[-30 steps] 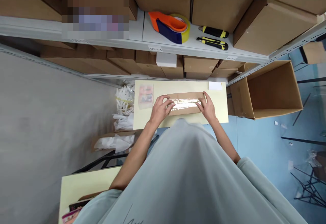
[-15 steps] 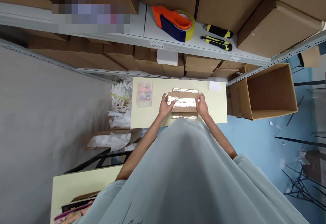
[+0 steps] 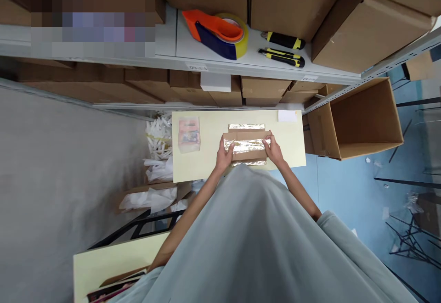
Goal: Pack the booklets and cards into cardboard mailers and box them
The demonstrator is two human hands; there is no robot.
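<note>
Between my hands is a small brown cardboard box (image 3: 248, 155) with a shiny strip, apparently clear tape, along its upper face. My left hand (image 3: 224, 155) grips its left end, thumb on top. At the right end my right hand (image 3: 274, 149) holds on, thumb near the strip and fingers behind the edge. More cardboard with shiny strips (image 3: 246, 127) shows just behind and in front of the box; whether it is flaps or another piece beneath, I cannot tell. All this is over the pale yellow table (image 3: 210, 167).
A clear-wrapped pink packet (image 3: 189, 134) lies on the table's left, a white paper (image 3: 287, 115) at back right. The shelf (image 3: 165, 50) above holds an orange-and-blue tape dispenser (image 3: 215, 33), cutters (image 3: 283, 40) and cartons. A large open carton (image 3: 367, 115) stands right.
My view has shifted slightly, so the shelf and table appear moved leftward. Both hands keep their hold on the cardboard box, with only a slight shift in the right hand's grip.
</note>
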